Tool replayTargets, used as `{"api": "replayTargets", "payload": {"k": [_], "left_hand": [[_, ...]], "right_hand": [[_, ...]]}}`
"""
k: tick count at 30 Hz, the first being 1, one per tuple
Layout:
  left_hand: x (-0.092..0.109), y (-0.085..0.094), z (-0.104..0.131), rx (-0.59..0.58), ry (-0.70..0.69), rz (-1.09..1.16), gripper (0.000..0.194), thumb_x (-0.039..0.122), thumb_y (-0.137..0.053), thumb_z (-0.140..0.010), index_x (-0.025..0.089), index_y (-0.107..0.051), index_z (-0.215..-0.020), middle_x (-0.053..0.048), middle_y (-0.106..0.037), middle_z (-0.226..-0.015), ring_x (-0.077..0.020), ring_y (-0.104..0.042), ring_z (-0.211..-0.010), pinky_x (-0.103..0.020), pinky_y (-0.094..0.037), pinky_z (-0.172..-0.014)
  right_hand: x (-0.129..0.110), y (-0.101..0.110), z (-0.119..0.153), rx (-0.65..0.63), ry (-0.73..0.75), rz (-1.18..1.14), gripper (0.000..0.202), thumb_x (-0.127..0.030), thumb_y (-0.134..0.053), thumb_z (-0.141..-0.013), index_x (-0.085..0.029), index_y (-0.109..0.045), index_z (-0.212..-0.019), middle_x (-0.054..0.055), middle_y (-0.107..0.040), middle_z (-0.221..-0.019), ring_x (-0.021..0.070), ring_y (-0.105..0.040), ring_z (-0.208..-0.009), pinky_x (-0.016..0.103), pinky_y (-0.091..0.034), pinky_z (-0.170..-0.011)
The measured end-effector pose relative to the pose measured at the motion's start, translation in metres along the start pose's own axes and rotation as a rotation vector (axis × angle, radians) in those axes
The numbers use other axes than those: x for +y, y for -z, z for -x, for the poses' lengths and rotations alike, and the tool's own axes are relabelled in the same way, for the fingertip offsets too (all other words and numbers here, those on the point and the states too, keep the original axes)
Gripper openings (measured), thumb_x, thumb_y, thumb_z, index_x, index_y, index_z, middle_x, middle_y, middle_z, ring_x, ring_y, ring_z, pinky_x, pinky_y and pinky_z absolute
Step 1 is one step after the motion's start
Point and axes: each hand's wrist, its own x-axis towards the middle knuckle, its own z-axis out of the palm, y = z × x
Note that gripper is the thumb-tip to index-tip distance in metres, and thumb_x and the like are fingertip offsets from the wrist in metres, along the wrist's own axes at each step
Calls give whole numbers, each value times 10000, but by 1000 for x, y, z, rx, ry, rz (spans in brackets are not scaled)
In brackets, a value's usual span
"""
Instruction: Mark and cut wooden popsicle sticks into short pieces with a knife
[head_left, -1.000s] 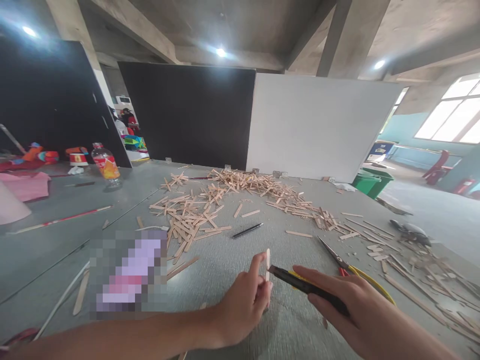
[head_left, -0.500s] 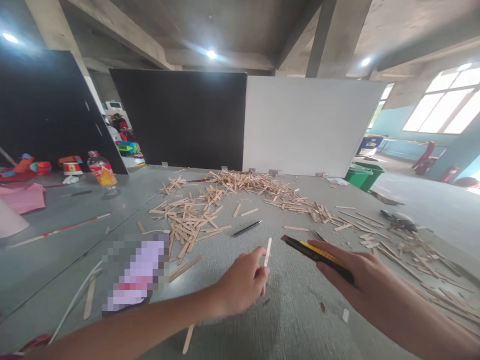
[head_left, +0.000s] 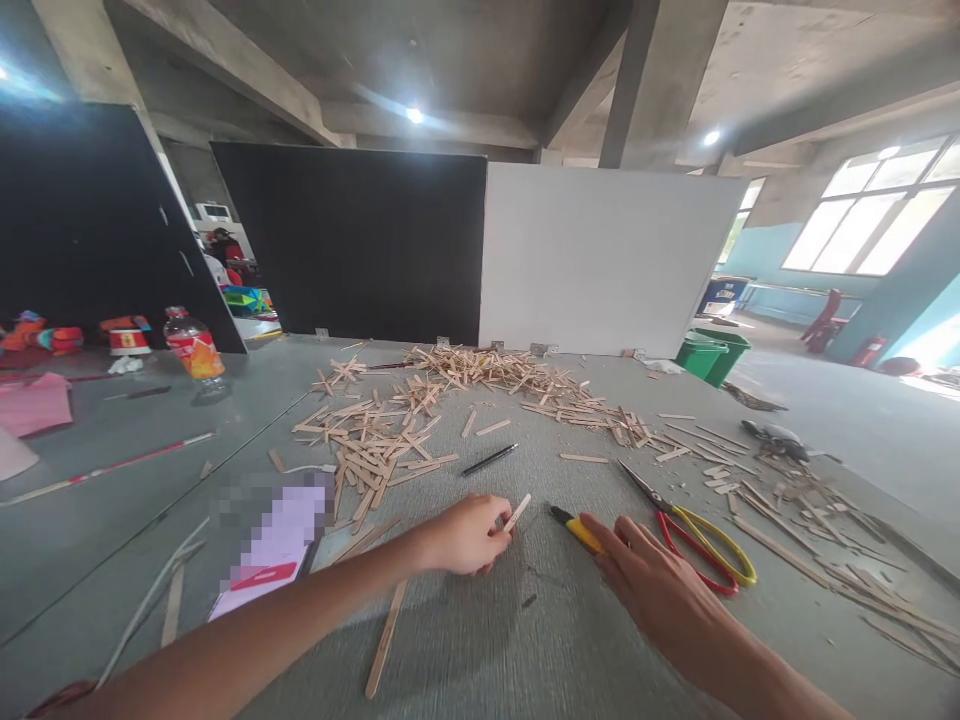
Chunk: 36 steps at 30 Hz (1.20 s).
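Observation:
My left hand [head_left: 469, 535] is closed, with a wooden craft stick [head_left: 518, 513] pinched between its fingers, the tip pointing up to the right. My right hand [head_left: 649, 575] is low over the table, its fingers over a black and yellow utility knife [head_left: 576, 526]. The knife's front end shows, while the back part is hidden under the palm. Just beyond this hand lie long-nosed scissors [head_left: 679, 515] with one red and one yellow handle. A black pen [head_left: 490, 459] rests on the table ahead of my left hand.
Heaps of craft sticks [head_left: 480, 368] spread across the grey table, with split pieces [head_left: 795, 500] at the right. A purple item [head_left: 289, 525], partly pixelated, and a loose stick [head_left: 386, 640] lie by my left arm. A bottle [head_left: 193, 350] stands at the left; black and white panels [head_left: 585, 255] close the back.
My right hand has moved down and left with the utility knife, uncovering the scissors. The left hand has shifted slightly left, and the craft stick now tilts further right.

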Motion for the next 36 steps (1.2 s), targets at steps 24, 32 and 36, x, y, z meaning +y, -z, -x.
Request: {"api": "replayTargets", "payload": {"k": [24, 32, 36], "left_hand": [[-2, 24, 0, -248, -54, -210, 307, 397, -631, -1013, 160, -648, -1208, -71, -689, -1121, -188, -690, -902, -373, -606, -788], [-3, 22, -5, -266, -36, -188, 312, 396, -625, -1018, 156, -640, -1218, -68, -690, -1102, -180, -690, -873, -357, -608, -759], [0, 21, -3, -248, -35, -208, 315, 400, -625, -1016, 160, -646, -1219, -74, -689, -1132, -194, -693, -917, -384, -606, -802]], "right_hand": [[-2, -8, 12, 128, 91, -123, 388, -277, -312, -1124, -124, -587, -1351, 124, -752, -963, 189, -754, -737, 280, -620, -652], [-9, -2, 5, 137, 14, -116, 339, -431, -498, -1072, -179, -693, -1186, 78, -755, -926, 205, -739, -712, 315, -582, -596], [-10, -2, 9, 218, 54, -102, 310, -375, -491, -1084, -148, -695, -1138, 73, -750, -883, 181, -725, -668, 290, -549, -577]]}}
